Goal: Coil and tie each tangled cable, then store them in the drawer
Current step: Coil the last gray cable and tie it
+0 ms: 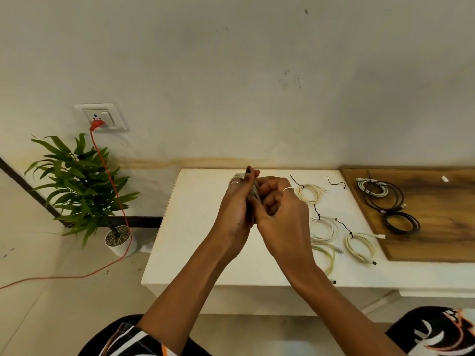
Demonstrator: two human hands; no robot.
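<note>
Both hands are raised together over the white table. My left hand and my right hand press against each other, pinching a pale coiled cable between them; most of it is hidden by the fingers. To the right on the table lie several cream and white coils tied with black ties: one at the back, one in the middle, one at the right, one partly behind my right wrist. A loose black tie lies near the back.
A wooden board at the right holds a white coil and black cable coils. A potted plant stands on the floor at left. An orange cord runs from a wall socket across the floor.
</note>
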